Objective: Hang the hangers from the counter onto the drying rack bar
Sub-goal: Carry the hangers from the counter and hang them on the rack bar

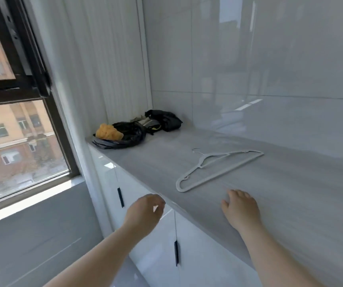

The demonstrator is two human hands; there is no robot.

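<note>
I log one pale hanger (222, 172), flat on the grey counter (290, 193), near my right hand (241, 208), which rests palm down with fingers spread and empty. My left hand (145, 210) hovers at the counter's front edge, loosely curled and empty.

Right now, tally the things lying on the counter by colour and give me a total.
Pale grey: 1, the hanger
Black: 2, the crumpled bag and the pouch
Orange: 1, the lump on the bag
Total: 4 on the counter; the small bits between the black things are too blurred to count.
</note>
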